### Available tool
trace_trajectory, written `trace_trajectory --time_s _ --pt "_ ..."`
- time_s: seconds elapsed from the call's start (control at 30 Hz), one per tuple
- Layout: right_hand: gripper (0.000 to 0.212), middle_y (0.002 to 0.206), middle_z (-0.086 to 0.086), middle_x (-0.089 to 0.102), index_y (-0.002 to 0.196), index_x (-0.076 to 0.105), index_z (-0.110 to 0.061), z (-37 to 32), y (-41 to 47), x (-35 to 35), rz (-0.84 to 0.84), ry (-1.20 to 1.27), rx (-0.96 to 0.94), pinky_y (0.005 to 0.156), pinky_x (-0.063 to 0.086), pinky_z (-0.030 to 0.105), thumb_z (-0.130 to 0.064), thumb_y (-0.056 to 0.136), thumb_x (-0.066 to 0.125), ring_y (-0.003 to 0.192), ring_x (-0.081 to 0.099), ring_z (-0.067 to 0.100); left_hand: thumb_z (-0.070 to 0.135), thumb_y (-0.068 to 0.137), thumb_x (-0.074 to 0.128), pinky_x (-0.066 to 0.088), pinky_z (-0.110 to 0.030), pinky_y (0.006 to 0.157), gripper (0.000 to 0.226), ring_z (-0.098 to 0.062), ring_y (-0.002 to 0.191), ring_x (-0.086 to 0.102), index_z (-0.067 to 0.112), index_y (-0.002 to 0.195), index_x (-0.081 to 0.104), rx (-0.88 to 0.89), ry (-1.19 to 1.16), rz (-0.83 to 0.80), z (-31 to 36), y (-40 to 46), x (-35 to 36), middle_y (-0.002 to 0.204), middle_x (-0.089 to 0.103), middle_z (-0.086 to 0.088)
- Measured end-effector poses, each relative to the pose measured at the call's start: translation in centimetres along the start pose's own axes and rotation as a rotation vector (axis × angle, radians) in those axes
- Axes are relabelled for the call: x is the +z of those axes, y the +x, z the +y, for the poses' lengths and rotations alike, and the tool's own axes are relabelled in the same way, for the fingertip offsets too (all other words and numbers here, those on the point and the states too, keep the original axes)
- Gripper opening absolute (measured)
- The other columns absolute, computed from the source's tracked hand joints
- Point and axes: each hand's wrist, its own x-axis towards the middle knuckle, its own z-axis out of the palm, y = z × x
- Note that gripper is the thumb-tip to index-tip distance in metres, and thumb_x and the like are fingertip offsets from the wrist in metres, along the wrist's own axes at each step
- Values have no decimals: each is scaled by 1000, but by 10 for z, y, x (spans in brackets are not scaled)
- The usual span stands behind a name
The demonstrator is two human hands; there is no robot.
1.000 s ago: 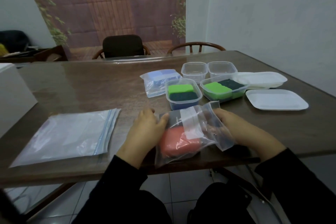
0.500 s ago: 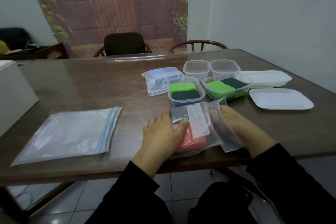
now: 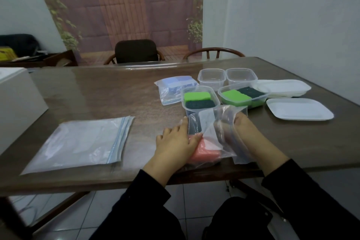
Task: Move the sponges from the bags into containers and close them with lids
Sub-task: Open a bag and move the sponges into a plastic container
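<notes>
A clear zip bag (image 3: 209,122) lies at the table's near edge with a pink sponge (image 3: 204,151) inside it. My left hand (image 3: 175,142) presses on the bag's left side over the sponge. My right hand (image 3: 239,130) is pushed into the bag's open mouth, seen through the plastic. Behind them, two clear containers (image 3: 198,91) (image 3: 224,93) each hold a green sponge (image 3: 196,96) (image 3: 235,95). Two more clear containers (image 3: 211,77) (image 3: 240,76) stand empty behind those. White lids (image 3: 298,110) (image 3: 284,87) lie to the right.
A second zip bag (image 3: 171,88) with a blue sponge lies left of the containers. A stack of flat clear bags (image 3: 78,144) covers the near left of the brown table (image 3: 97,95). A white box (image 3: 17,101) stands far left. Two chairs sit beyond the table.
The bag with the pink sponge went from raised and tilted to lying flat on the table. My left hand slid on top of it and my right hand went deeper into its mouth.
</notes>
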Motion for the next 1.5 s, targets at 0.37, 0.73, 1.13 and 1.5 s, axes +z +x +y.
trace_trajectory --time_s 0.37,0.73,1.13,1.5 --pt "14 76 0 51 71 52 -22 -4 -12 -66 558 122 -126 56 40 27 -16 82 49 73 48 17 52 95 30 29 -45 106 57 -30 131 38 23 144 28 -19 157 -73 9 3 -15 146 42 -5" --pt "20 107 2 57 97 62 -33 -39 44 -103 481 -8 -185 46 46 18 -19 93 49 79 55 13 39 93 50 44 -32 94 41 -18 107 59 19 130 51 96 -190 -139 14 65 -129 120 61 -5" --pt "18 97 5 55 105 44 -11 -46 207 -82 247 -327 -25 77 58 48 -5 91 52 96 62 31 30 96 44 40 -38 102 37 -26 121 50 17 129 55 295 62 -19 30 233 -56 135 52 -8" --pt "14 83 4 64 96 65 -9 -23 268 -76 -37 -784 -2 69 47 27 -19 86 65 76 59 18 46 83 63 41 -29 77 31 -18 96 55 19 98 70 316 7 -76 25 275 -40 107 63 -3"
